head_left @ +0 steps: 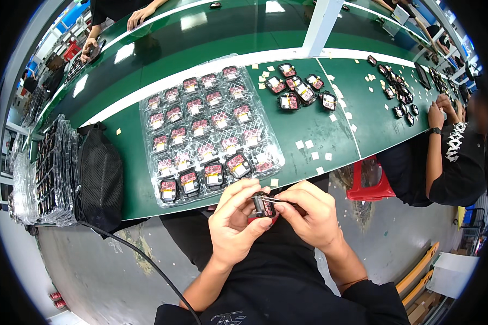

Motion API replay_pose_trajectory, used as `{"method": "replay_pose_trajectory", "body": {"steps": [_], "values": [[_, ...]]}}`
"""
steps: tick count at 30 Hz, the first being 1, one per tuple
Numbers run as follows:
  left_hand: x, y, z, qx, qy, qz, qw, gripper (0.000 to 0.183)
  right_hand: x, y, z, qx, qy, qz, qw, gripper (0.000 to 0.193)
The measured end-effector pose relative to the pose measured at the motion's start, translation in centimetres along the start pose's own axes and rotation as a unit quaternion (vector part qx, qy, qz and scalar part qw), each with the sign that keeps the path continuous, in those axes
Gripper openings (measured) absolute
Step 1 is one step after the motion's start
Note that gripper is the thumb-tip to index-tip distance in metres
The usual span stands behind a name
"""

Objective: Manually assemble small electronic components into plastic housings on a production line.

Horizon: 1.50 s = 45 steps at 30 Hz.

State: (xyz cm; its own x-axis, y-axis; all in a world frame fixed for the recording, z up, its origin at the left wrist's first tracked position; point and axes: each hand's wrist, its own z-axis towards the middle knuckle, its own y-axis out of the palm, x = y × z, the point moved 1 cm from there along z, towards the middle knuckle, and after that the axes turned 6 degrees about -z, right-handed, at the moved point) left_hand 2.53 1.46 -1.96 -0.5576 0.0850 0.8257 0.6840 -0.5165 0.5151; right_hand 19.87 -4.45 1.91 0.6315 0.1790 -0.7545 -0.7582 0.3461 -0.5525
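My left hand (233, 225) pinches a small black electronic unit (265, 210) between thumb and fingers, just off the table's near edge. In my right hand (313, 216) is a pair of slim metal tweezers (271, 199), their tips at the unit's upper part. Whether the tips grip anything is too small to tell. Beyond my hands lies a clear plastic tray (276, 154) with rows of similar units, red and white inside. Several black-cased units, such as one black-cased unit (213, 174), sit along the tray's near row.
More loose units (303, 92) lie right of the tray, among small pale paper squares (300, 144). A stack of clear trays (51, 173) and a black mesh bag (98, 173) stand left. A white post (322, 27) rises behind. At right a co-worker (444, 146) sits near a red stool (370, 181).
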Motion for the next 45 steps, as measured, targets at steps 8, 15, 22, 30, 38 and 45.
{"method": "replay_pose_trajectory", "body": {"steps": [8,15,22,30,38,45], "values": [[0.4,-0.2,-0.3,0.013,-0.028,-0.033,0.999,0.056,0.2,0.0,-0.2,-0.021,0.063,0.072,0.995,0.010],[0.5,-0.7,-0.4,0.049,-0.052,-0.068,0.995,0.055,0.6,0.6,-0.7,0.099,-0.088,-0.109,0.985,0.021],[0.3,-0.4,-0.7,0.042,-0.062,-0.078,0.994,0.053,0.8,1.0,-1.1,0.121,-0.197,-0.196,0.953,0.027],[0.2,-0.2,-0.9,0.031,-0.065,-0.087,0.994,0.053,0.8,1.0,-1.2,0.108,-0.156,-0.153,0.970,0.020],[0.4,0.0,-1.0,0.040,-0.072,-0.059,0.995,0.052,1.1,1.1,-1.1,0.054,-0.047,-0.067,0.995,0.015],[0.6,0.1,-1.2,0.057,-0.088,-0.049,0.993,0.052,0.8,1.4,-1.3,0.066,-0.094,-0.113,0.987,0.017]]}}
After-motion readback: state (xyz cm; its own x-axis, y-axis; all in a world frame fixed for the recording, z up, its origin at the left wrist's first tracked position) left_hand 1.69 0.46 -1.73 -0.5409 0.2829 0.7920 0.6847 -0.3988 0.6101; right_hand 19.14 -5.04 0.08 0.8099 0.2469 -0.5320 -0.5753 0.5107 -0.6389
